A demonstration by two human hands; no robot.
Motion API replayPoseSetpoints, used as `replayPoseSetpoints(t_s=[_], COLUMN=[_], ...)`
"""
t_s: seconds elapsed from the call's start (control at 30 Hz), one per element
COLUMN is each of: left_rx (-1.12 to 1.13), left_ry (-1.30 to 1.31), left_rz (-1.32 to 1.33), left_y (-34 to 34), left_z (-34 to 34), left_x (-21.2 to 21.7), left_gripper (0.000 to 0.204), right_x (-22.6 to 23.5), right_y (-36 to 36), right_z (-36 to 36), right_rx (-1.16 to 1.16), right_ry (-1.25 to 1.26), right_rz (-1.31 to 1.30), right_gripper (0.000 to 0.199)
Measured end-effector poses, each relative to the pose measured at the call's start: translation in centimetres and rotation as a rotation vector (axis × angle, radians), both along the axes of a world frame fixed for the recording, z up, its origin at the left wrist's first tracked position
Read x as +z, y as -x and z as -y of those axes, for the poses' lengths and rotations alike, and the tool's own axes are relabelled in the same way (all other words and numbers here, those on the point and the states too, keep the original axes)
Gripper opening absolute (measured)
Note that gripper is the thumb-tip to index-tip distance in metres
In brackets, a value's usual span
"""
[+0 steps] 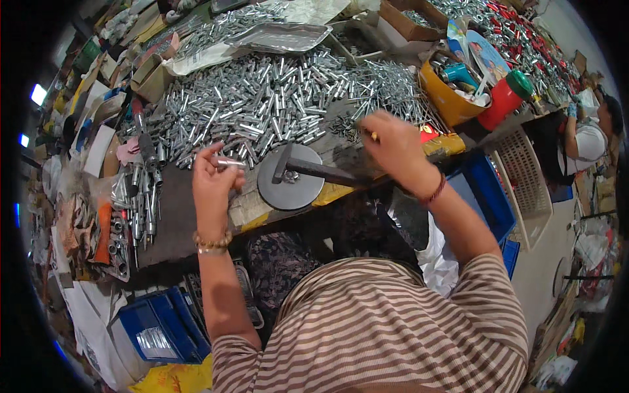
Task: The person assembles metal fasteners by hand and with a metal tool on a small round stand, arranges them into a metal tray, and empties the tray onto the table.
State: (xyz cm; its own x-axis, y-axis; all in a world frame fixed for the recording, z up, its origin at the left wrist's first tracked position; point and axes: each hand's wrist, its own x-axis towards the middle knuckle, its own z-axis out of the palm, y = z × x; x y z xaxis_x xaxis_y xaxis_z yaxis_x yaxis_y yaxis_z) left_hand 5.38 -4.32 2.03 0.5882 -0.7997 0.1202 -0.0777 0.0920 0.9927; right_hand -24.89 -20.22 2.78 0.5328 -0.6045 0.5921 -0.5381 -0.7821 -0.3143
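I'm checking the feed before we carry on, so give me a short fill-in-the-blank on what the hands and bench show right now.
1. The left hand holds a small silver metal ____ between its fingertips.
2. A hammer lies with its head on a round grey metal ____.
3. The right hand reaches toward the heap of metal sleeves on the ____.
4. The crate under the right forearm is ____ in colour.

Missing words: sleeve; disc; bench; blue

Brown cardboard boxes point(407, 23) top, yellow packet point(173, 378) bottom
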Motion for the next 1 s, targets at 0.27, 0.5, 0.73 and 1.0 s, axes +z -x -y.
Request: replayPoseSetpoints(t_s=[0.27,0.5,0.73,1.0], left_rx=[-0.256,-0.192,-0.137,-0.134], left_ry=[-0.196,-0.245,-0.225,-0.229], left_rz=[-0.077,0.062,0.591,0.602], left_y=[4.6,4.7,5.3,5.7], left_z=[-2.4,-4.3,-4.0,-4.1], left_x=[-0.1,-0.9,-0.6,-0.4], left_gripper=[0.017,0.015,0.015,0.015], right_x=[-0.7,-0.4,1.5,-1.9], right_y=[-1.4,0.0,-1.6,-5.4], right_z=[8.0,8.7,1.4,-6.3], right_rx=[0.008,0.151,0.196,0.409], right_ry=[0.126,0.202,0.102,-0.061], right_rz=[-0.627,-0.677,-0.383,-0.040], right_gripper=[0.013,0.011,0.009,0.011])
